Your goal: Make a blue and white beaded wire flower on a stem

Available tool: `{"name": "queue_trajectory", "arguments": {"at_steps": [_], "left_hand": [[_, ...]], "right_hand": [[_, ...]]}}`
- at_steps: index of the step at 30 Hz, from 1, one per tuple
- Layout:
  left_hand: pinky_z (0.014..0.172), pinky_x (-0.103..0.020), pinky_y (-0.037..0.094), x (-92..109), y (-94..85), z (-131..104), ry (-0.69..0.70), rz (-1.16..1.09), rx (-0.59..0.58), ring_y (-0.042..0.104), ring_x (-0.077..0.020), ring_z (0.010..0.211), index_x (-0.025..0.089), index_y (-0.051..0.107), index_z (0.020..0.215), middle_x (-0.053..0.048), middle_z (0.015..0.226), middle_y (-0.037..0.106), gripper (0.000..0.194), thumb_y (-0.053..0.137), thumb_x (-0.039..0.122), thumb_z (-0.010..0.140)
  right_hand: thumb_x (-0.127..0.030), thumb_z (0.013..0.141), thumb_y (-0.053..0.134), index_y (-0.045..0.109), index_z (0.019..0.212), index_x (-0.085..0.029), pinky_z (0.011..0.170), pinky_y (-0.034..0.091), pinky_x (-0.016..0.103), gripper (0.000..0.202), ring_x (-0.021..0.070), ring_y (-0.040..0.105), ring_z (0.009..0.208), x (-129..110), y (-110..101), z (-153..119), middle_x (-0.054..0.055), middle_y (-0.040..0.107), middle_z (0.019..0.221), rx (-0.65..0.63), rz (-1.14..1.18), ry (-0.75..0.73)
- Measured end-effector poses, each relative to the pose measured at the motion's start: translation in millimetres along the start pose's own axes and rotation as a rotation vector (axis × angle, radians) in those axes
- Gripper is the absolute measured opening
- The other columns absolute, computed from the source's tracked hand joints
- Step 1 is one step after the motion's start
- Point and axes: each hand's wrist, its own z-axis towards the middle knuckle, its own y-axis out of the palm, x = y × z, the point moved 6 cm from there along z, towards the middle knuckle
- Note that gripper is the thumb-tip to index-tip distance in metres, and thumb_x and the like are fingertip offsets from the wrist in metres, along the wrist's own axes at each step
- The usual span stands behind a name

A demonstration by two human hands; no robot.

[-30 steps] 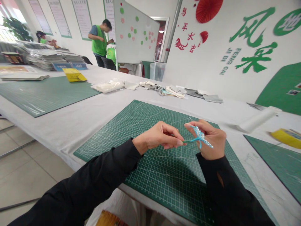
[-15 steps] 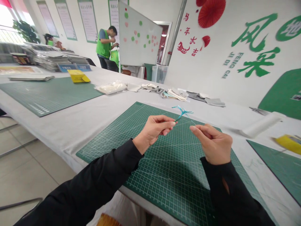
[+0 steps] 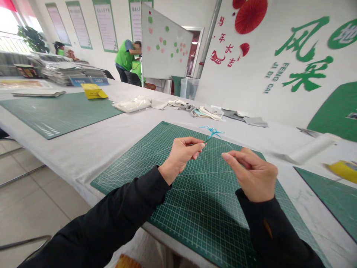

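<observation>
Between thumb and fingers, my left hand [image 3: 185,152] pinches the green stem of a small blue flower-like piece [image 3: 212,131], whose thin strands spread out at the top. To its right, my right hand [image 3: 252,169] is closed with thumb and forefinger pressed together. What it grips, if anything, is too small to make out. Both hands are raised over a green cutting mat [image 3: 195,216] with a white grid, and they do not touch each other.
Another green mat [image 3: 61,111] and a yellow packet [image 3: 94,91] lie at left. Beyond are a plastic bag [image 3: 134,104] and folded cloths [image 3: 208,111]. A white roll [image 3: 312,149] and yellow object [image 3: 342,170] are at right. People in green vests [image 3: 124,57] stand behind.
My left hand and the blue piece have shifted slightly left. My right hand has dropped a little. In the background, a person in a green vest has bent further forward.
</observation>
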Motion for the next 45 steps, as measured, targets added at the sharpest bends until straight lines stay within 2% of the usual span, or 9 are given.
{"name": "queue_trajectory", "arguments": {"at_steps": [6,11,15,18,22,25,28,34,45], "left_hand": [[0.048,-0.021,0.037,6,-1.8,1,0.153,0.32,0.041,0.047,-0.0066,0.047,0.011,0.069,0.073,0.002,0.054,0.057,0.007,0.066,0.016,0.071],[0.065,-0.026,0.046,13,1.9,-5,0.387,0.859,0.018,0.059,-0.0129,0.066,0.013,0.07,0.074,-0.003,0.071,0.067,0.014,0.056,0.012,0.076],[0.069,-0.03,0.046,3,9.9,-9,0.403,1.269,-0.127,0.061,-0.017,0.073,0.015,0.07,0.07,-0.006,0.078,0.068,0.022,0.05,0.009,0.077],[0.07,-0.031,0.046,-6,16.8,-13,0.375,1.42,-0.335,0.062,-0.0194,0.077,0.015,0.071,0.071,-0.007,0.081,0.069,0.022,0.051,0.009,0.076],[0.073,-0.029,0.047,-13,25.4,-18,0.314,1.304,-0.675,0.064,-0.019,0.08,0.014,0.075,0.08,-0.007,0.084,0.072,0.024,0.054,0.004,0.073],[0.068,-0.024,0.046,-11,28.9,-21,0.226,1.025,-0.857,0.063,-0.0137,0.071,0.012,0.075,0.078,-0.005,0.078,0.071,0.019,0.059,0.004,0.074],[0.063,-0.021,0.045,-9,30.1,-24,0.087,0.728,-0.965,0.059,-0.0097,0.064,0.012,0.075,0.077,-0.003,0.074,0.068,0.01,0.066,0.008,0.074],[0.045,-0.021,0.033,-6,28.2,-26,-0.115,0.389,-0.94,0.045,-0.0047,0.046,0.01,0.073,0.079,0.0,0.065,0.06,0.011,0.072,0.019,0.073],[0.042,-0.02,0.031,-2,29.9,-28,-0.172,0.228,-0.874,0.041,-0.0027,0.043,0.01,0.073,0.076,0.001,0.06,0.059,0.008,0.074,0.016,0.07]], "right_hand": [[-0.026,0.079,0.07,0.069,0.069,-0.021,0.051,0.032,0.026,0.011,0.009,0.037,0.051,-8,2,-1,-0.005,0.04,0.053,0.008,-0.074,-0.179],[-0.018,0.079,0.07,0.068,0.072,-0.017,0.06,0.036,0.03,0.007,0.0133,0.042,0.061,-22,8,-8,-0.001,0.053,0.057,-0.021,-0.339,-0.599],[-0.019,0.081,0.068,0.067,0.068,-0.016,0.061,0.032,0.033,0.013,0.0155,0.039,0.062,-32,17,-16,0.001,0.053,0.056,-0.079,-0.524,-0.82],[-0.019,0.083,0.066,0.066,0.065,-0.015,0.061,0.031,0.034,0.018,0.0159,0.039,0.063,-36,20,-18,0.002,0.052,0.056,-0.111,-0.544,-0.868],[-0.021,0.085,0.063,0.069,0.071,-0.016,0.064,0.034,0.033,0.016,0.0157,0.041,0.066,-24,19,-13,0.002,0.054,0.059,-0.172,-0.441,-0.761],[-0.026,0.085,0.065,0.072,0.075,-0.019,0.064,0.038,0.03,0.014,0.0142,0.044,0.065,-3,16,-3,0.001,0.054,0.061,-0.25,-0.235,-0.538],[-0.033,0.08,0.069,0.073,0.072,-0.021,0.057,0.038,0.027,0.015,0.0118,0.045,0.06,21,15,4,-0.002,0.048,0.057,-0.316,-0.041,-0.29],[-0.033,0.076,0.071,0.074,0.07,-0.021,0.049,0.031,0.026,0.014,0.0085,0.039,0.051,37,13,8,-0.004,0.044,0.054,-0.286,0.118,-0.011],[-0.031,0.074,0.072,0.073,0.068,-0.021,0.049,0.029,0.027,0.012,0.0082,0.035,0.05,30,11,4,-0.005,0.039,0.053,-0.156,0.132,0.086]]}}
